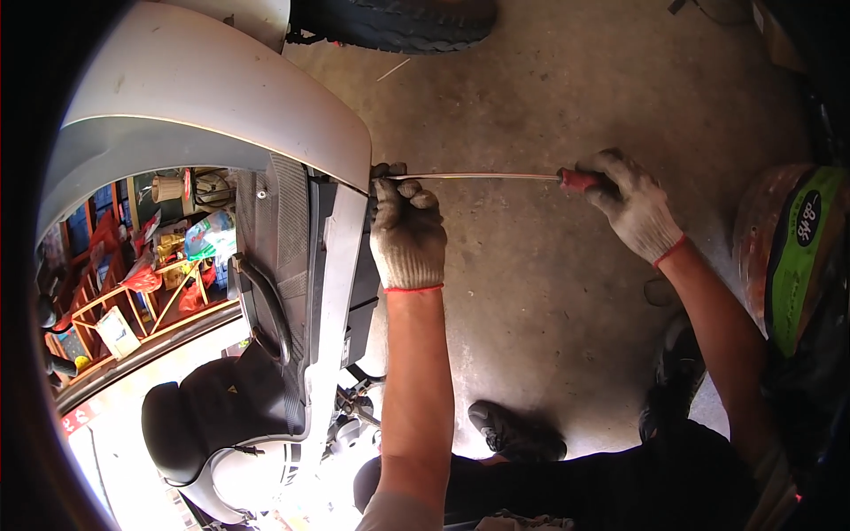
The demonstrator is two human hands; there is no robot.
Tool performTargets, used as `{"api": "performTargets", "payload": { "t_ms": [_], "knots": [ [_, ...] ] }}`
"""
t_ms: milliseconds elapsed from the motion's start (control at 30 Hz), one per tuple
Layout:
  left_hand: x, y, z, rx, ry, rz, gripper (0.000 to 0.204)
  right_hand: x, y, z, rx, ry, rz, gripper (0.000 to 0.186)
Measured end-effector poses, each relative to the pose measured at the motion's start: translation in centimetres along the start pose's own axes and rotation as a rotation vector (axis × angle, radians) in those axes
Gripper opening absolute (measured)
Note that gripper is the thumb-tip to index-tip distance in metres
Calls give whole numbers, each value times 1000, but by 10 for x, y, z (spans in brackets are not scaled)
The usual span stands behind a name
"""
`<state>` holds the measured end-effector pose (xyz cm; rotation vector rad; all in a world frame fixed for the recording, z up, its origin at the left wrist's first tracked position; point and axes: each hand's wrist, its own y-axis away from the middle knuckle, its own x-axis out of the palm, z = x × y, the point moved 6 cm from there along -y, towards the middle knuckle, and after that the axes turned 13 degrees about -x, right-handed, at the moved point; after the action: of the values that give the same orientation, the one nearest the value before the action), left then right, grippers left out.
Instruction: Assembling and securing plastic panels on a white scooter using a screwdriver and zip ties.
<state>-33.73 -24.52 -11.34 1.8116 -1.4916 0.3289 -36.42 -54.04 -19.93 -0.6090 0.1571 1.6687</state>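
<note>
In my gloved right hand is the red handle of a long screwdriver, held out to the side. Its thin metal shaft runs level to the left, toward the edge of a silver vehicle body panel. My left hand, also in a knitted glove with dark fingertips, is closed around the shaft near its tip, close against the panel edge. The fingers hide the tip and whatever it meets. Below this spot runs a narrow silver side strip with dark trim.
A black tyre stands at the top. To the left are a black seat and shelves of mixed goods. A clear-wrapped bundle with a green label is at the right. My shoes rest on the concrete floor.
</note>
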Motion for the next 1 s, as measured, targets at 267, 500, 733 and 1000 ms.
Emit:
{"api": "performTargets", "payload": {
  "t_ms": [267, 500, 733, 1000],
  "knots": [
    [-1, 2, -3, 29, -56, -7, 24, 1, -3, -4, -76, 45, -74, 30],
    [1, 3, -6, 45, -89, -6, 25, 2, -5, -3, -50, -78, -42, 33],
    [6, 4, -6, 58, -95, -26, 25, 3, -15, -27, 213, -345, 133, 34],
    [9, 4, -7, 72, -124, -66, 16, 10, -1, -44, 545, -1203, -28, 32]
  ]
}}
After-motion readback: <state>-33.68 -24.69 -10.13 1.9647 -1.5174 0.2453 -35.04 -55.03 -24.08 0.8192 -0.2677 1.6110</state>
